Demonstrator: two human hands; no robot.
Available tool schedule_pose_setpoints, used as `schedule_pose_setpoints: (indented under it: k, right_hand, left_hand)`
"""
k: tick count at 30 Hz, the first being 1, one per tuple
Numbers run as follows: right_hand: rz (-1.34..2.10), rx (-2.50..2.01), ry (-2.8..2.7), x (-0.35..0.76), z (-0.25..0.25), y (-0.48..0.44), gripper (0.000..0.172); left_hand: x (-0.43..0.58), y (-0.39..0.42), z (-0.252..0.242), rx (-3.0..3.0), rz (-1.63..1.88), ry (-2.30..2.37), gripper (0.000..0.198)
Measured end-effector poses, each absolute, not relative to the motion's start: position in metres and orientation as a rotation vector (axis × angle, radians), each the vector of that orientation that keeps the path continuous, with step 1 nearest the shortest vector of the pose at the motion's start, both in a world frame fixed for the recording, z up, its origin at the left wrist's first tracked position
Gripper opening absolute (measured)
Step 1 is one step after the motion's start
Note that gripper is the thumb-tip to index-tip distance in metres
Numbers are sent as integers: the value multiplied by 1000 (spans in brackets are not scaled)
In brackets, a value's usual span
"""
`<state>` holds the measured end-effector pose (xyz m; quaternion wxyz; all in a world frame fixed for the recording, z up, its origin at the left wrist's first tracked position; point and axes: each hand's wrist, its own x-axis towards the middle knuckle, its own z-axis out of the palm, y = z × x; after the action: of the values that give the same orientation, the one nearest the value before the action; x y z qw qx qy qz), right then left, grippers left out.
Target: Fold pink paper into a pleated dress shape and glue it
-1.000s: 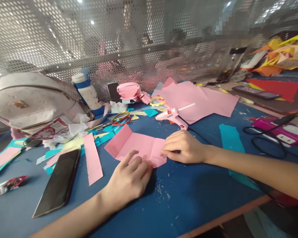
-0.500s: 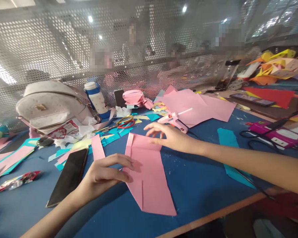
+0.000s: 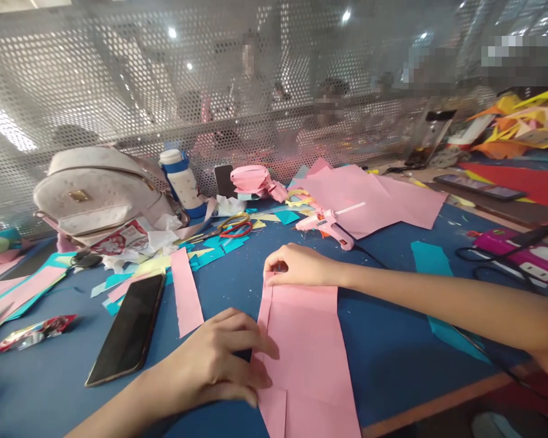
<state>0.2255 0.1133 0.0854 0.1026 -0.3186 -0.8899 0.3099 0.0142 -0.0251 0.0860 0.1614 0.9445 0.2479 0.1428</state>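
Note:
A sheet of pink paper point(image 3: 311, 340) lies in front of me, with a narrow fold along its left edge. My left hand point(image 3: 228, 359) is at that edge, fingers bent over the folded strip and closed on it. At the far left corner of the sheet, my right hand point(image 3: 301, 266) pinches the fold between thumb and fingers. Beyond that hand lies a pink glue gun point(image 3: 327, 226). A cut pink paper strip point(image 3: 186, 292) and a dark phone point(image 3: 128, 328) are to the left of my left hand.
Scissors point(image 3: 237, 226) rest among blue and yellow paper scraps. Behind stand a white backpack point(image 3: 95, 188) and a bottle point(image 3: 182, 182) against a perforated metal screen. Large pink sheets point(image 3: 369, 194) lie at the back; a purple power strip point(image 3: 520, 255) and cables are at right.
The pink sheet has shifted right and closer to me. My right hand has gone from its far right part to the far left corner and closed there. My left hand followed along the edge.

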Motion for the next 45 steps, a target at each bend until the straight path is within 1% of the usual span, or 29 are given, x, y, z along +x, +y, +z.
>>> schedule_pose_setpoints:
  k: [3,5,7,9,14,17,20,22,29,32,35,38,41,43,45]
  right_hand:
    - [873,-975,-2646,225,85,113,10]
    - [842,-1008,-2660,225,86,112,9]
    - [824,-1037,-2670,224,87,110,8]
    - [821,-1055,-2674,223,87,110,6]
    - [826,-1047,-2699,224,82,114,6]
    - [724,-940,-2696,225,80,111,3]
    - [562,-760,-2706,226,78,106,12]
    - [482,-680,-2719,227,75,104,14]
    - [417,-404,-2728,230,61,107,18]
    - [526,-497,-2692,229,58,109,16]
    - [679,-770,-2664,225,59,110,8]
    - [758,-917,-2660,220,60,111,10]
    - [710,-856,-2659,219,58,111,12]
    - [605,-720,-2658,222,57,110,14]
    - [464,-530,-2661,225,55,109,19]
  left_hand:
    - [17,-25,86,2779,345,755,27]
    - [22,-26,78,2899,354,956,28]
    - [29,-27,68,3022,371,1170,39]
    - [35,-27,58,3096,401,1252,45]
    - [37,-25,49,3165,498,1311,41]
    - [33,-24,47,3186,514,1327,43]
    - [31,-23,44,3173,545,1342,45]
    - [30,-22,43,3166,563,1343,45]
    - [28,-15,44,3196,554,1342,43]
    - [27,-13,44,3190,561,1324,43]
    - [26,-11,43,3180,581,1306,41]
    - [28,-10,38,3148,631,1312,39]
    - [29,-11,32,3076,727,1353,36]
    - [29,-11,29,3043,770,1382,36]
    - [29,-10,28,3054,753,1373,37]
